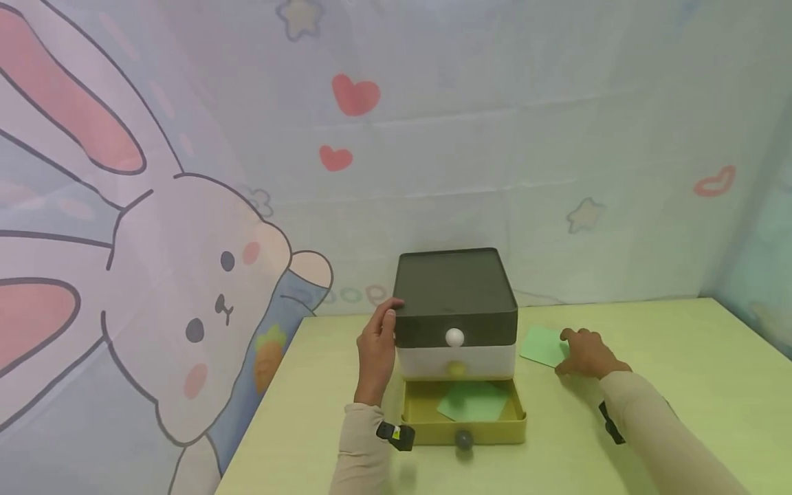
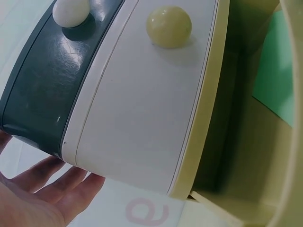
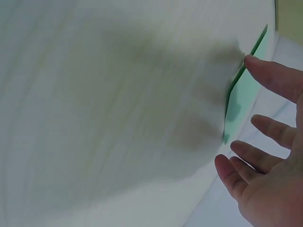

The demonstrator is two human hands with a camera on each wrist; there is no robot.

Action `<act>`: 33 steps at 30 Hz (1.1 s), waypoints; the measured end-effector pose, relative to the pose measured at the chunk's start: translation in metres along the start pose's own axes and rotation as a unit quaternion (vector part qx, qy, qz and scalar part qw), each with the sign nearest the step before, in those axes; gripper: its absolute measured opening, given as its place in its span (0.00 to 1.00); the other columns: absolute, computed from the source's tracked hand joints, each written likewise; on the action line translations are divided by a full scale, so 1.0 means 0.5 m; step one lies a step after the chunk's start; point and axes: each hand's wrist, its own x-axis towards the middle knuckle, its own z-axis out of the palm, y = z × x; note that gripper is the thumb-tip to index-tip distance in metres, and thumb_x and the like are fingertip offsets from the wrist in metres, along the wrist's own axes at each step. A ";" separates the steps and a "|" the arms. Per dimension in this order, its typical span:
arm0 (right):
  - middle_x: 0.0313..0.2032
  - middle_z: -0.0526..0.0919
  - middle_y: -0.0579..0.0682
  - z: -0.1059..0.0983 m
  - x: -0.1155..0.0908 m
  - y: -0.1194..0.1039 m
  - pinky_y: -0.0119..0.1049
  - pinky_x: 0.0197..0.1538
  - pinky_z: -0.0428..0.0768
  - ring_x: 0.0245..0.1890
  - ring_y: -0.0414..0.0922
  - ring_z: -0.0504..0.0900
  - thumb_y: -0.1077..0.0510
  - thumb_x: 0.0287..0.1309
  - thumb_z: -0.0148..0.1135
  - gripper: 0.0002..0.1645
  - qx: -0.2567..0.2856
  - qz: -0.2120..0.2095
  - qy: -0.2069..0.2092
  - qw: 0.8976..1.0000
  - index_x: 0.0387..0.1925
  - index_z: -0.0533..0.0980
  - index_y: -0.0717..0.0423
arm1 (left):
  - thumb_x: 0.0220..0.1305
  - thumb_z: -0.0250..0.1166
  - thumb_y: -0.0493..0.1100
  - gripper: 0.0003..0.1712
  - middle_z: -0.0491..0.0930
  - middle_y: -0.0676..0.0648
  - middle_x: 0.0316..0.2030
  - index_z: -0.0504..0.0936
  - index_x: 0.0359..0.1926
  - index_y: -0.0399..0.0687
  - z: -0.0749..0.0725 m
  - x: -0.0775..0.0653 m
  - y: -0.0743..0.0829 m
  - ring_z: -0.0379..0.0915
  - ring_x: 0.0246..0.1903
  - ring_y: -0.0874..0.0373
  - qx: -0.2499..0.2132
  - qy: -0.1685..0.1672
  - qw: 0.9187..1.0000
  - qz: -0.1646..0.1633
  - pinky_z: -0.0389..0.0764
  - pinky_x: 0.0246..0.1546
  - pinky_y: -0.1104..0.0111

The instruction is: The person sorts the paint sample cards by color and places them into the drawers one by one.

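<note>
A small drawer box (image 1: 454, 294) stands on the table, with a dark top tier, a white middle tier (image 2: 137, 94) and a yellow bottom drawer (image 1: 427, 433) pulled out. Inside that drawer lies a green paper (image 1: 475, 404). My left hand (image 1: 376, 350) rests against the box's left side, fingers extended along the dark and white tiers. On the table to the right of the box is another green paper (image 1: 541, 345). My right hand (image 1: 588, 354) is over its right edge, thumb tip (image 3: 251, 61) right at the edge and the other fingers spread apart.
Round knobs mark the drawer fronts: white (image 1: 454, 337), yellow (image 2: 169, 27) and dark grey (image 1: 464, 440). Behind the table (image 1: 668, 385) hangs a cloth backdrop (image 1: 470, 137) printed with a rabbit, hearts and stars. A wrist camera (image 1: 396, 436) is strapped to the left sleeve.
</note>
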 end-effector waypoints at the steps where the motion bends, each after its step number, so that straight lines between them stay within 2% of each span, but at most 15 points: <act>1: 0.53 0.72 0.78 -0.001 0.004 0.000 0.66 0.48 0.78 0.53 0.75 0.71 0.52 0.44 0.77 0.46 0.000 0.001 -0.005 1.000 0.60 0.68 0.74 | 0.79 0.49 0.54 0.17 0.78 0.47 0.33 0.82 0.55 0.65 0.000 0.000 0.000 0.69 0.30 0.61 0.000 0.000 1.000 0.001 0.73 0.35 0.69; 4: 0.55 0.71 0.78 -0.003 0.011 -0.003 0.67 0.50 0.77 0.55 0.76 0.70 0.52 0.45 0.77 0.48 0.008 0.009 -0.019 1.000 0.62 0.67 0.73 | 0.79 0.49 0.54 0.17 0.78 0.45 0.33 0.83 0.55 0.64 -0.001 0.001 0.003 0.68 0.28 0.61 -0.002 0.000 1.000 0.005 0.73 0.33 0.70; 10: 0.61 0.68 0.76 -0.017 0.013 -0.009 0.74 0.51 0.72 0.57 0.80 0.69 0.49 0.47 0.76 0.51 0.021 0.055 -0.061 0.996 0.67 0.63 0.68 | 0.79 0.49 0.54 0.17 0.80 0.44 0.36 0.83 0.55 0.64 -0.001 0.000 0.005 0.69 0.30 0.60 -0.011 -0.007 1.000 0.002 0.73 0.33 0.70; 18: 0.64 0.65 0.75 -0.038 0.000 -0.013 0.79 0.51 0.68 0.59 0.84 0.63 0.45 0.45 0.77 0.54 0.009 0.060 -0.072 0.996 0.68 0.63 0.64 | 0.79 0.49 0.54 0.17 0.79 0.47 0.36 0.82 0.55 0.64 -0.001 0.001 0.007 0.69 0.30 0.60 -0.013 -0.004 1.000 0.005 0.73 0.33 0.70; 25: 0.57 0.71 0.75 -0.048 -0.011 -0.009 0.77 0.54 0.65 0.59 0.80 0.62 0.43 0.45 0.77 0.47 -0.025 0.001 -0.060 0.998 0.61 0.71 0.66 | 0.78 0.49 0.53 0.17 0.79 0.47 0.35 0.82 0.55 0.65 0.000 0.003 0.009 0.69 0.31 0.60 -0.009 -0.004 1.000 0.001 0.74 0.33 0.69; 29: 0.53 0.76 0.72 -0.047 -0.024 -0.009 0.74 0.50 0.68 0.57 0.78 0.66 0.42 0.43 0.79 0.45 -0.046 -0.046 -0.038 0.997 0.57 0.74 0.64 | 0.78 0.49 0.53 0.16 0.80 0.46 0.35 0.83 0.54 0.65 -0.001 0.003 0.007 0.70 0.30 0.60 -0.002 0.003 1.000 0.003 0.74 0.34 0.69; 33: 0.52 0.78 0.69 -0.046 -0.055 -0.008 0.69 0.46 0.71 0.55 0.75 0.69 0.42 0.42 0.80 0.41 -0.066 -0.085 -0.019 0.994 0.55 0.77 0.60 | 0.78 0.49 0.53 0.16 0.78 0.46 0.32 0.83 0.54 0.66 -0.001 0.002 0.002 0.68 0.27 0.59 0.007 0.005 1.000 0.002 0.72 0.33 0.68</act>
